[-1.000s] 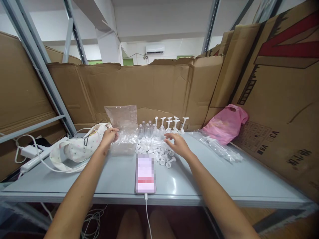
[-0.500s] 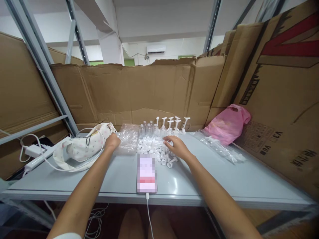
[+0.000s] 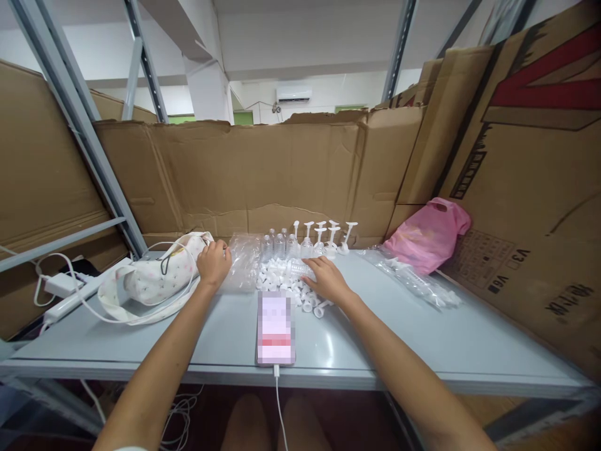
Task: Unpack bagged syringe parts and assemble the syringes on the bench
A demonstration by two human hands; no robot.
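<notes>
My left hand (image 3: 215,263) is at the left edge of a clear plastic bag (image 3: 244,263), fingers curled; whether it grips the film is too small to tell. Over the right side of a pile of white caps (image 3: 279,275), my right hand (image 3: 326,275) has its fingers on a clear bottle (image 3: 295,268) lying on its side. Several clear bottles (image 3: 280,244) stand upright behind the pile. To their right, more bottles carry white pump heads (image 3: 320,227). A phone (image 3: 276,329) with a cable lies in front of the caps.
On the left are a white cloth bag (image 3: 162,275) and a power strip (image 3: 89,291). A pink bag (image 3: 429,235) and a clear bag of white parts (image 3: 422,282) lie at the right. Cardboard (image 3: 263,169) walls the table's back.
My left hand has shifted slightly, its fingers now higher beside the clear bag. My right hand has moved slightly left and lower over the lying bottle.
</notes>
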